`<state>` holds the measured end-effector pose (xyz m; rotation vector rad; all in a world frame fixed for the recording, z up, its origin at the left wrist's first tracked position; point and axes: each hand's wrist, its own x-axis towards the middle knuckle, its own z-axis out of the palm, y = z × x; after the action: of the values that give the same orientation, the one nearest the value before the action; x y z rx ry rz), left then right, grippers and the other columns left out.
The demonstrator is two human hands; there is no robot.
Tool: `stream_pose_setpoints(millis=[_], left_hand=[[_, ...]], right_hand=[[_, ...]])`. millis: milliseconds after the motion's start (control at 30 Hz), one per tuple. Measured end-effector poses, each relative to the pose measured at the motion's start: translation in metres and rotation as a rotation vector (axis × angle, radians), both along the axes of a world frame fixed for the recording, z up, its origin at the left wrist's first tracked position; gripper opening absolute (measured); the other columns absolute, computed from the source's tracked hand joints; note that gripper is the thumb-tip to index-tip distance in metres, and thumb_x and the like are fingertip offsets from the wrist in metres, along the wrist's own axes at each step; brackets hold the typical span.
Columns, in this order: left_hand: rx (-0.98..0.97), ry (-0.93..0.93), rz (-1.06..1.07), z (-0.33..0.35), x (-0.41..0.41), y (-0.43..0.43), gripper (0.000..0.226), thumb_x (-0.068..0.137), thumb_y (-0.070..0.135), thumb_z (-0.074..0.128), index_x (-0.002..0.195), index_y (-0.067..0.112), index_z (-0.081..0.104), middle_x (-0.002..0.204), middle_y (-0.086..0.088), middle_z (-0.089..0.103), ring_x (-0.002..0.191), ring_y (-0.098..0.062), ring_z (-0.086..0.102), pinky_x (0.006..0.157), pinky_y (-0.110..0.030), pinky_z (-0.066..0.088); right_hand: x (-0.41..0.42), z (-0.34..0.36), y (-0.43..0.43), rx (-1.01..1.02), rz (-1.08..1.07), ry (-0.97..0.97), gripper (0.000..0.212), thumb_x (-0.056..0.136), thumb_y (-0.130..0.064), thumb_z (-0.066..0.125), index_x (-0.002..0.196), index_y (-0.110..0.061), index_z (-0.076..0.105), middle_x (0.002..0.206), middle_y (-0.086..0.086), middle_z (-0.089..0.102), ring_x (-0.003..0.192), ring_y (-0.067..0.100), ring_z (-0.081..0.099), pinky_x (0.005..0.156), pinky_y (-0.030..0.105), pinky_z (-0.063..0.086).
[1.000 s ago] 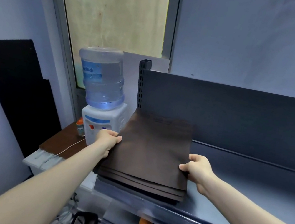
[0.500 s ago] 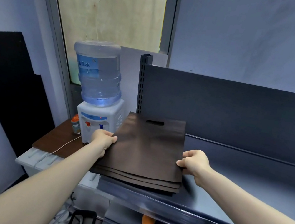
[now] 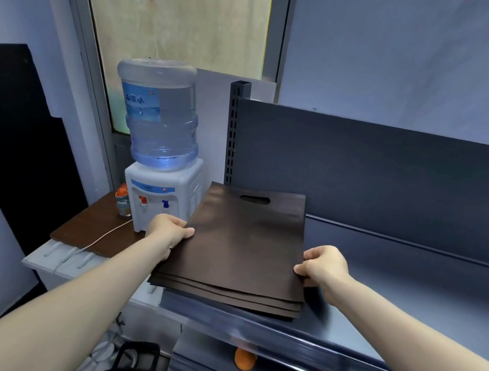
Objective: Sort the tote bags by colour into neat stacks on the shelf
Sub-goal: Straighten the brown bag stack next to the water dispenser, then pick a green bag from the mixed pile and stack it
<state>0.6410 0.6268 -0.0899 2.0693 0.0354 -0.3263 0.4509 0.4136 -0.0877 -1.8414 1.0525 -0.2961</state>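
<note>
A stack of dark brown tote bags (image 3: 243, 243) lies flat at the left end of the grey metal shelf (image 3: 410, 310), its cut-out handle toward the back panel. My left hand (image 3: 169, 231) grips the stack's left edge, thumb on top. At the right edge, my right hand (image 3: 323, 266) holds the stack with fingers curled round it. The layers are slightly offset at the front edge, which overhangs the shelf a little on the left.
A water dispenser (image 3: 161, 171) with a blue bottle stands on a low brown-topped table (image 3: 83, 229) left of the shelf, beside a small orange-capped bottle (image 3: 122, 203). A dark panel (image 3: 11, 140) leans on the left wall. An orange ball (image 3: 244, 359) sits below the shelf.
The stack has shifted slightly back and left on the shelf, with both hands staying at its side edges. The handle cut-out has come into sharp view.
</note>
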Motion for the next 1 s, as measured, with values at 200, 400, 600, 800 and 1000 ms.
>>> stream_pose_setpoints(millis=[200, 400, 600, 800, 1000], left_hand=[[0.362, -0.421, -0.309, 0.019, -0.015, -0.008, 0.067, 0.084, 0.033, 0.07, 0.141, 0.01, 0.043, 0.142, -0.008, 0.05, 0.129, -0.028, 0.047, 0.102, -0.039, 0.041], [0.475, -0.614, -0.603, 0.045, -0.047, -0.049, 0.085, 0.081, 0.046, 0.069, 0.147, 0.009, 0.03, 0.152, -0.007, 0.036, 0.14, -0.024, 0.033, 0.109, -0.04, 0.037], [0.521, -0.727, -0.752, 0.065, -0.088, -0.096, 0.079, 0.081, 0.045, 0.068, 0.142, 0.007, 0.036, 0.149, -0.007, 0.038, 0.139, -0.023, 0.033, 0.11, -0.037, 0.035], [0.537, -0.776, -0.849, 0.079, -0.134, -0.146, 0.074, 0.079, 0.044, 0.069, 0.138, 0.007, 0.042, 0.142, -0.005, 0.044, 0.132, -0.021, 0.04, 0.104, -0.038, 0.04], [0.572, -0.811, -0.915, 0.092, -0.195, -0.203, 0.068, 0.081, 0.044, 0.067, 0.136, 0.01, 0.044, 0.141, -0.005, 0.045, 0.13, -0.022, 0.043, 0.103, -0.036, 0.041]], right_hand=[[-0.019, 0.019, -0.007, -0.63, 0.223, 0.115, 0.055, 0.085, -0.03, 0.063, 0.132, -0.006, 0.047, 0.133, 0.009, 0.053, 0.124, 0.027, 0.048, 0.097, 0.035, 0.042], [-0.049, 0.034, -0.031, -0.754, 0.256, 0.169, 0.067, 0.084, -0.039, 0.063, 0.136, -0.004, 0.041, 0.141, 0.006, 0.045, 0.132, 0.024, 0.039, 0.1, 0.038, 0.042], [-0.093, 0.049, -0.056, -0.814, 0.225, 0.203, 0.075, 0.086, -0.04, 0.061, 0.147, -0.01, 0.029, 0.152, 0.0, 0.03, 0.14, 0.018, 0.028, 0.105, 0.034, 0.039], [-0.148, 0.059, -0.088, -0.835, 0.158, 0.21, 0.072, 0.086, -0.039, 0.059, 0.147, -0.013, 0.029, 0.153, -0.002, 0.029, 0.141, 0.017, 0.026, 0.106, 0.034, 0.038], [-0.222, 0.069, -0.134, -0.855, 0.089, 0.231, 0.071, 0.086, -0.038, 0.061, 0.145, -0.012, 0.033, 0.152, 0.0, 0.032, 0.141, 0.017, 0.027, 0.108, 0.033, 0.036]])
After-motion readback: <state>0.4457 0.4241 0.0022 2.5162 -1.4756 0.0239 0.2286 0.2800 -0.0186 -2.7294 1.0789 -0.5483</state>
